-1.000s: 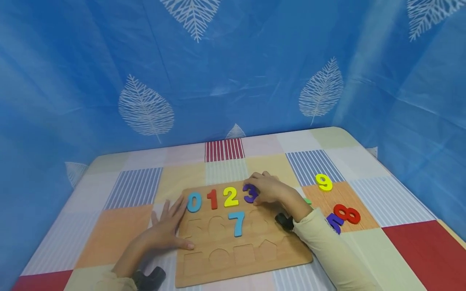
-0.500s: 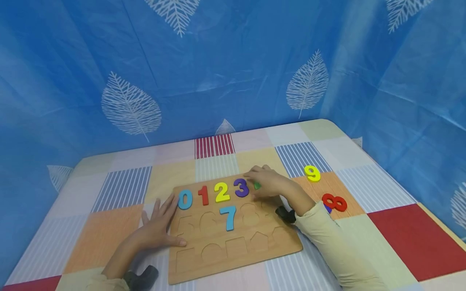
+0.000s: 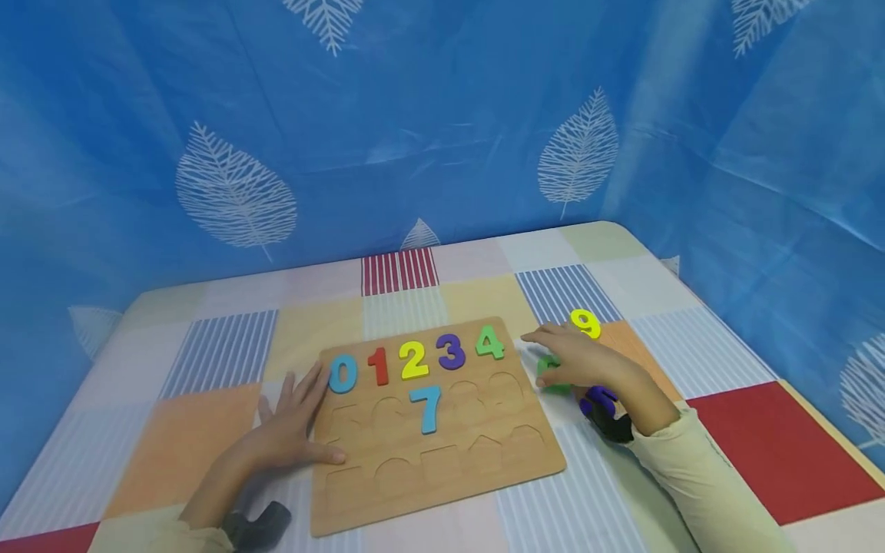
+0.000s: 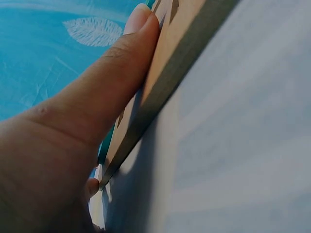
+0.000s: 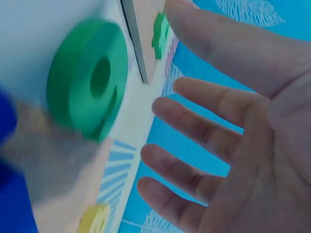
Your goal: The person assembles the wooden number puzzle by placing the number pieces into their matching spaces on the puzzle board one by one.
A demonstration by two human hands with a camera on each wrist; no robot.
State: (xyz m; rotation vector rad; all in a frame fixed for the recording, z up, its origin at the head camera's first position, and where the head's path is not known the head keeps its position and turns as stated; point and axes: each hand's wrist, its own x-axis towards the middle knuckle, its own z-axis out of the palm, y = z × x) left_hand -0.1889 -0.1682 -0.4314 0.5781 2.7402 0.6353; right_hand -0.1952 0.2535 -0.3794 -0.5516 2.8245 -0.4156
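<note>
This looks like a homely play corner, screened off; whether it stands in a house or elsewhere cannot be told. A blue sheet (image 3: 429, 115) printed with white leaves (image 3: 235, 188) fills the top of the head view and runs down both sides, creased, closing the space in like walls. Across the lower half spreads a round-cornered table (image 3: 600, 233) under a patchwork cloth (image 3: 781, 453) of red, cream, orange and striped squares. At lower centre lies a wooden board (image 3: 373, 444) with bright toy numbers (image 3: 451, 352). The sheet shows again at upper left in the left wrist view.
</note>
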